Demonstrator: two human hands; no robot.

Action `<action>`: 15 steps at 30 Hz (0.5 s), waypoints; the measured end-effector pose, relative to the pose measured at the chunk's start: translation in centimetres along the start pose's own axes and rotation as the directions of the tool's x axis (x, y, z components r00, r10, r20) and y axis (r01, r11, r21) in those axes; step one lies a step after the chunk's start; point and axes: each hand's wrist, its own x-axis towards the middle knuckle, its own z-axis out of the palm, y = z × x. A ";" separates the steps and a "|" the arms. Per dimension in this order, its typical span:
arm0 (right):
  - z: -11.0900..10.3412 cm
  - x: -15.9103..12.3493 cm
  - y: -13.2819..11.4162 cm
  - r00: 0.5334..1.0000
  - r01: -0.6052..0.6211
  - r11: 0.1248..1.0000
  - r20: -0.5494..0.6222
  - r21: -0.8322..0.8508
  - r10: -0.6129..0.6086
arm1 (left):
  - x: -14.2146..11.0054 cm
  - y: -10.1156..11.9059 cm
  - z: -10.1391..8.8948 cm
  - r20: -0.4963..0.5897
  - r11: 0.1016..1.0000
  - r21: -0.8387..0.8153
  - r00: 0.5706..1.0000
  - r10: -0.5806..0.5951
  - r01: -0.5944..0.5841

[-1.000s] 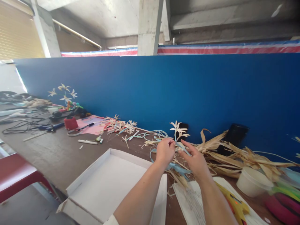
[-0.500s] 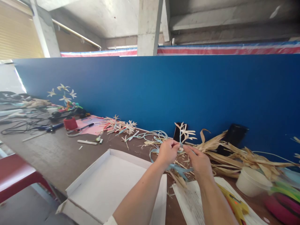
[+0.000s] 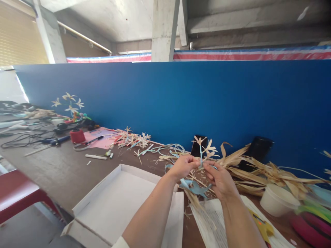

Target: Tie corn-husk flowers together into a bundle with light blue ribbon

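Note:
A small cream husk flower on a thin blue stem stands upright between my two hands. My left hand pinches the stem from the left with its fingers closed. My right hand is closed on the same stem from the right, just below the petals. A light blue ribbon hangs from the stem under my hands. Both hands hover above the brown table, over loose straw scraps.
An open white cardboard box lies at front left. Dried corn husks, a white cup, a yellow glue gun and a printed sheet sit at right. Finished flowers, cables and a red spool lie far left. A blue partition stands behind.
Both hands have shifted a little right and lower with the flower. My right hand's fingers have closed onto the stem, and the flower has turned.

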 end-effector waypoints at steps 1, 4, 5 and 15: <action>0.0 -0.1 0.0 1.000 0.010 1.000 0.024 0.004 -0.010 | 0.0 -0.1 -0.1 0.029 0.999 -0.032 1.000 0.006 -0.005; 0.2 -0.4 -0.1 0.996 0.046 0.999 0.072 0.022 -0.047 | -0.1 -0.1 -0.3 0.126 0.985 -0.171 0.991 0.036 -0.014; 0.2 -0.4 -0.2 0.995 0.058 0.998 0.080 0.030 -0.060 | -0.2 -0.1 -0.3 0.158 0.975 -0.221 0.987 0.034 0.002; 0.4 -0.3 0.0 0.994 0.091 0.994 0.052 0.058 -0.094 | 0.0 -0.6 0.2 0.176 0.924 -0.356 0.981 -0.076 0.135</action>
